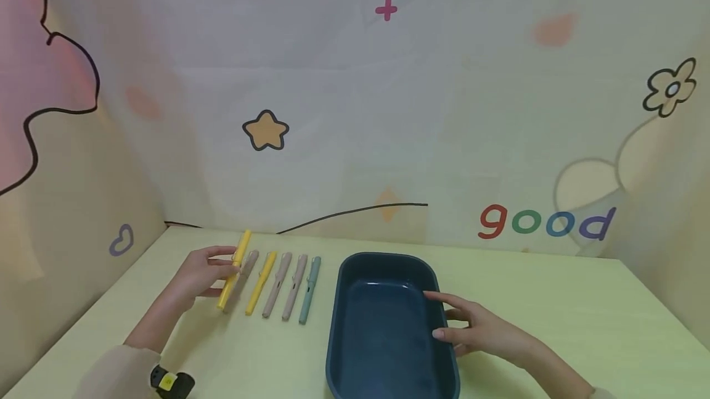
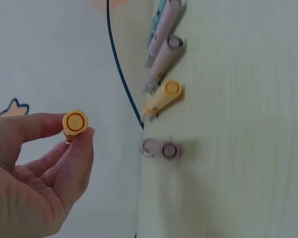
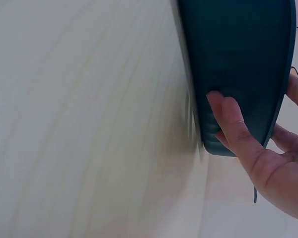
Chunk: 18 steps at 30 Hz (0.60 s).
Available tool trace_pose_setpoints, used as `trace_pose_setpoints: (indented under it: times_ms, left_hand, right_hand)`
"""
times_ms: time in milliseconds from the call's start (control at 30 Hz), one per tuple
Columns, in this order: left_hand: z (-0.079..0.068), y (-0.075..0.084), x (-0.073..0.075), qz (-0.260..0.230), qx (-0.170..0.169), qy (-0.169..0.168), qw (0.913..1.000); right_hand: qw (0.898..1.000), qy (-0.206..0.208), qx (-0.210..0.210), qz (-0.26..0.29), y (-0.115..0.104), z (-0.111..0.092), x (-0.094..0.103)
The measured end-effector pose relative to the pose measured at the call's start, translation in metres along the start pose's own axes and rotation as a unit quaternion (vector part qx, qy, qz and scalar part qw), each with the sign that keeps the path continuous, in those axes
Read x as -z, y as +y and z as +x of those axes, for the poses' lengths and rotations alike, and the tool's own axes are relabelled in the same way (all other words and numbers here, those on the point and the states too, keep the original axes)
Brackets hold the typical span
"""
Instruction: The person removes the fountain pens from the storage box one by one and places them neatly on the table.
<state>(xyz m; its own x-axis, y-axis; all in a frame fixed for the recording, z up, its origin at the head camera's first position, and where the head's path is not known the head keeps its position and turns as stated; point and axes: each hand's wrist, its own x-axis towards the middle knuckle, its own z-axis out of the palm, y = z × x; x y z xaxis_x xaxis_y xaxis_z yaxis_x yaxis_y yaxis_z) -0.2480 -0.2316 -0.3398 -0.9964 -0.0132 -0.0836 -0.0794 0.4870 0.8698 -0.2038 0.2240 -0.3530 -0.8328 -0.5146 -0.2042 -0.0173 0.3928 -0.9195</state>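
Note:
My left hand (image 1: 202,272) pinches a yellow pen (image 1: 234,272) by its middle, thumb and fingers around it, raised a little above the table. In the left wrist view this pen (image 2: 75,122) points end-on at the camera. Beneath and beside it lies a mauve pen (image 1: 249,263), partly hidden in the head view. Further right in the row are another yellow pen (image 1: 261,283), two mauve pens (image 1: 277,285) and a teal pen (image 1: 310,291). My right hand (image 1: 477,328) holds the right wall of a dark blue rectangular container (image 1: 383,349), with fingers on both sides of its rim.
The pale table (image 1: 266,362) meets a printed backdrop (image 1: 344,158) at its back and sides. The container stands right of the pens, its near end cut off by the frame. A dark wrist device (image 1: 172,382) sits at the left sleeve.

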Motion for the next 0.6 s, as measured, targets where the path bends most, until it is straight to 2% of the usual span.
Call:
trace_pose_setpoints:
  times_ms: [100, 333, 600]
  left_hand:
    - [0.003, -0.009, 0.008, -0.002, 0.006, -0.004, 1.0000]
    - [0.013, -0.031, 0.016, 0.005, 0.047, -0.006, 0.9989]
    - [0.026, -0.033, 0.024, 0.010, 0.055, -0.008, 0.9984]
  right_hand:
    - [1.000, 0.001, -0.002, -0.004, 0.001, 0.000, -0.002]
    - [1.000, -0.007, -0.009, -0.005, 0.007, -0.002, -0.005]
    - [1.000, -0.004, 0.002, -0.016, 0.001, 0.003, -0.002]
